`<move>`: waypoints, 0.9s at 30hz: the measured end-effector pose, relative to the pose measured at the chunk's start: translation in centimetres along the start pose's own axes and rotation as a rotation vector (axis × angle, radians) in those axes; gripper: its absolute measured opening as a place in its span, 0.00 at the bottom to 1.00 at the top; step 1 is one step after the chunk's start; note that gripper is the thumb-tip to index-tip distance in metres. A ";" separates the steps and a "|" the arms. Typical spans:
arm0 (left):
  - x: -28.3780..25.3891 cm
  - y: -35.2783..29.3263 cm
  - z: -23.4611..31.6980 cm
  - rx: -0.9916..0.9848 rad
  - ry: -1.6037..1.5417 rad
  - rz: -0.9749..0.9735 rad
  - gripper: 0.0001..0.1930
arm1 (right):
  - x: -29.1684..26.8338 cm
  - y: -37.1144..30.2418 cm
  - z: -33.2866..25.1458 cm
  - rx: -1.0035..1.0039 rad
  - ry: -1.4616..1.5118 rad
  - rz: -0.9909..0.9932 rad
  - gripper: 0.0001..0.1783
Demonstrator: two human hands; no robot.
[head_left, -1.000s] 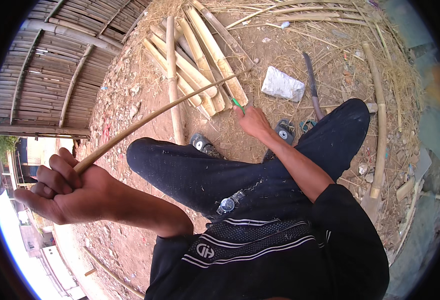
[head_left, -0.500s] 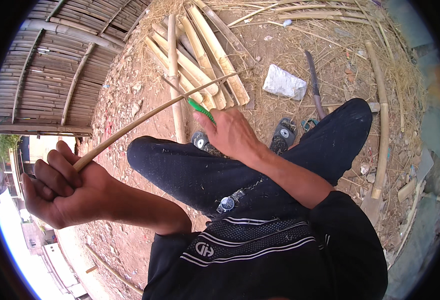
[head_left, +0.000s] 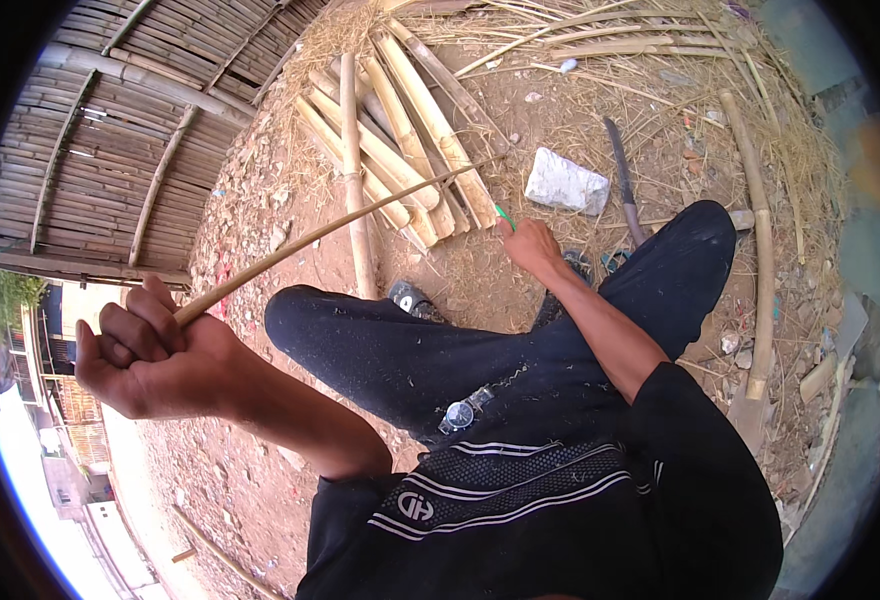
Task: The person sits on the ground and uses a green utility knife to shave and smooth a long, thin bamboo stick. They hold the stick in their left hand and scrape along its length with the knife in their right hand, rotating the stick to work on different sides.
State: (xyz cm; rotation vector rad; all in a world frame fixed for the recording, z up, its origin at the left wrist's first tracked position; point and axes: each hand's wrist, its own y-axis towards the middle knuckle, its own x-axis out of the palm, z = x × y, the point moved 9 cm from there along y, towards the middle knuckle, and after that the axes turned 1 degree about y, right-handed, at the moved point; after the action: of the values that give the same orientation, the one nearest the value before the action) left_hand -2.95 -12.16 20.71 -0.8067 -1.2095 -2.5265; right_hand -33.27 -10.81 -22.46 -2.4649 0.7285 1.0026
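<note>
My left hand [head_left: 165, 355] is closed around the thick end of a long, thin bamboo stick [head_left: 310, 235], held up at the left. The stick slants away to the upper right, its far tip passing over the split bamboo pieces. In my right hand [head_left: 535, 248], extended past my knees, is a knife [head_left: 503, 214] with a green handle. Its blade cannot be made out clearly against the bamboo behind. The knife is apart from the stick, to the right of its far end.
Split bamboo lengths [head_left: 425, 120] lie ahead across a round pole [head_left: 351, 170]. Right of them are a white stone block [head_left: 567, 181] and a machete [head_left: 622, 175]. A long pole [head_left: 760, 260] lies at the right. A wristwatch [head_left: 459, 416] rests on my lap; a bamboo wall [head_left: 110, 150] stands left.
My right hand with the knife has moved right and farther out, from beside the stick's middle to beyond its tip. My left hand has shifted slightly right with the stick.
</note>
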 end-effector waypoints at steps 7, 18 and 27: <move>-0.1 0.3 0.4 0.021 0.064 -0.061 0.23 | -7.1 -8.9 -16.8 -0.478 0.390 0.089 0.35; -1.0 1.1 0.2 0.003 0.099 -0.079 0.23 | -2.2 -5.1 -14.1 -0.444 0.354 0.003 0.35; -1.7 2.1 -0.4 0.035 0.173 0.096 0.21 | 0.5 -1.8 -12.9 -0.237 0.320 -0.023 0.31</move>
State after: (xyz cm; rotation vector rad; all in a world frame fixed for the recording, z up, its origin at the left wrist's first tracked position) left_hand -0.83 -13.82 20.89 -0.6090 -1.1282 -2.4340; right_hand -25.07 -16.20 -13.82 -2.8747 0.7094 0.7287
